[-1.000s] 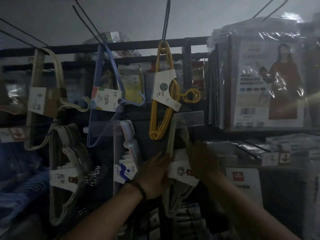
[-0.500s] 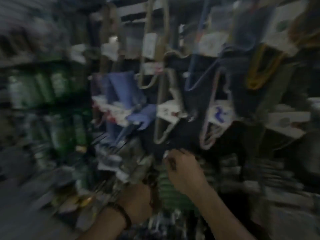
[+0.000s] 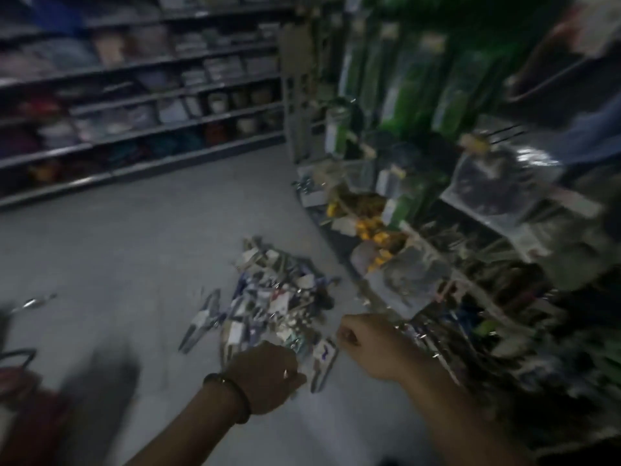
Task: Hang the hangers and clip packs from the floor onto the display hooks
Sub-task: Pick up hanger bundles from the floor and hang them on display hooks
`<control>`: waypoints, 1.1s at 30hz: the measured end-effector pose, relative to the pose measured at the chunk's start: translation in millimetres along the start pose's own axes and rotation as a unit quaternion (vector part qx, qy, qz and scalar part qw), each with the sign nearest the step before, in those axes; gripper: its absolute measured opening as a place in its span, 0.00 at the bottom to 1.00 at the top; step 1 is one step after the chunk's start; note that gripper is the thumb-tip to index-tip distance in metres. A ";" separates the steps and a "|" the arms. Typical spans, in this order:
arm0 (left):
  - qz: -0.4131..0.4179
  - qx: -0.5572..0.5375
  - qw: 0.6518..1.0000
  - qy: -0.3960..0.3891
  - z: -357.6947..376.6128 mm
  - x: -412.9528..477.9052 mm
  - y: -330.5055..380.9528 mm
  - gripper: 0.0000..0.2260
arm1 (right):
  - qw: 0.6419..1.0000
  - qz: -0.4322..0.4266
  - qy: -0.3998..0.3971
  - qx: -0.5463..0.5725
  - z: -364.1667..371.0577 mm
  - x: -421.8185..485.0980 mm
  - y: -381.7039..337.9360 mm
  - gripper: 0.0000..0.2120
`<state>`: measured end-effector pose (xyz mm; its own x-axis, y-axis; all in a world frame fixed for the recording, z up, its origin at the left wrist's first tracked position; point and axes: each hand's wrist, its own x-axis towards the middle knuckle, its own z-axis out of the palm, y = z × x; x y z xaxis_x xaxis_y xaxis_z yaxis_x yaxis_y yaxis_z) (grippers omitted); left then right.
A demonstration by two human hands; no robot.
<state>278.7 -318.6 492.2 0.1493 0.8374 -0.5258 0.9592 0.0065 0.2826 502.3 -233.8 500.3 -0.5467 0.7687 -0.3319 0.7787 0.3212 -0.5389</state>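
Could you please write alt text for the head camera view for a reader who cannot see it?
A person's left hand, with a dark wristband, and right hand, fingers curled, reach toward a pile of hanger and clip packs on a grey floor. A crowded display rack stands to the right; the picture is dim and blurred.

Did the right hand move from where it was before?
Yes. The right hand has left the hanging hangers and come down to the pile on the floor.
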 end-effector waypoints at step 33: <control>-0.464 -0.521 0.704 -0.136 496.0 504.2 -417.4 0.19 | 0.901 -0.125 -0.315 -0.272 555.7 638.2 254.2 0.24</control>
<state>72.7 -170.1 -288.8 -0.2491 0.0735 -0.9657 -0.0010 0.9971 0.0761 180.3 31.1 -278.7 -0.6586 0.2235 -0.7185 0.5484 0.7964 -0.2549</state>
